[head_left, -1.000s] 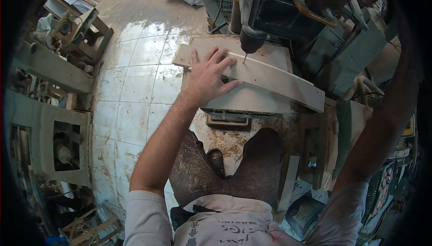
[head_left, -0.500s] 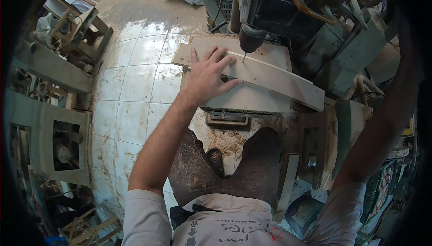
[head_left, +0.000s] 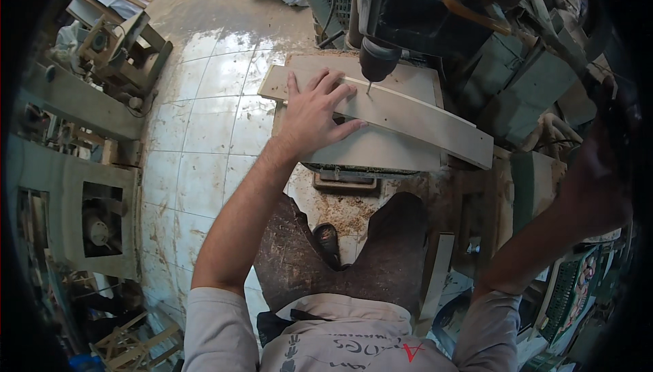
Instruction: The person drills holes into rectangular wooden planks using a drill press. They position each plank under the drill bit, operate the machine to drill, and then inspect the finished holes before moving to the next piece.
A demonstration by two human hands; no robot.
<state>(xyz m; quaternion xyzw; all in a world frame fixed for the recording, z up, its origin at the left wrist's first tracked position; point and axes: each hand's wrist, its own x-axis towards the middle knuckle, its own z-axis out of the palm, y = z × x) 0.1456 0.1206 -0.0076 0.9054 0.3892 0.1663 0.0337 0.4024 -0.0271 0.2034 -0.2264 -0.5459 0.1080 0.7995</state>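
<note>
A long, narrow wooden board (head_left: 428, 121) lies slantwise across the drill press table, with a pale strip along its far edge. My left hand (head_left: 314, 110) holds it down near the left end, fingers spread over the top and thumb by the near edge. Just right of those fingers, the thin drill bit (head_left: 369, 89) hangs from the dark chuck (head_left: 378, 62), its tip at the board's surface; whether it has entered the wood cannot be made out. Small dark holes dot the board. My right hand (head_left: 602, 181) is raised at the far right rim, dark and blurred, its fingers unclear.
A flat panel (head_left: 381, 149) under the board covers the drill press table. The drill press head (head_left: 428, 11) looms above. Sawdust (head_left: 350, 212) litters the tiled floor between my legs. Machines and wood offcuts (head_left: 136, 345) stand left; more boards and a green crate (head_left: 568, 297) crowd the right.
My right forearm and hand have come lower into view at the right. The chuck appears slightly lower. The board's right end has shifted very slightly right; my left hand stays in place.
</note>
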